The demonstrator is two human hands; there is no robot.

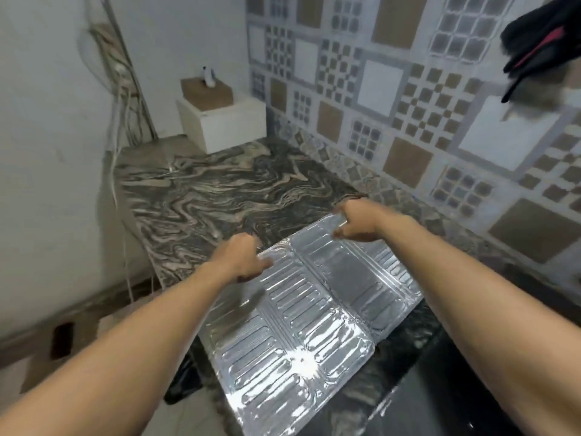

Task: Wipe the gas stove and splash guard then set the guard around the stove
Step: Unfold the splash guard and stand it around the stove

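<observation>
A shiny aluminium splash guard (308, 316) with ribbed panels lies nearly flat on the marbled countertop (201, 196), partly overhanging its front edge. My left hand (242, 258) grips the guard's far left corner. My right hand (355, 220) pinches the far right corner near the tiled wall. The black glass top of the gas stove (418, 401) shows at the bottom right, partly covered by the guard and my right forearm.
A white box (226, 124) with a brown tissue box (207, 91) on it stands at the counter's far end. Cables (121, 146) hang down the left wall. A patterned tiled wall (408, 89) runs along the right. A black cloth (540, 42) hangs at the top right.
</observation>
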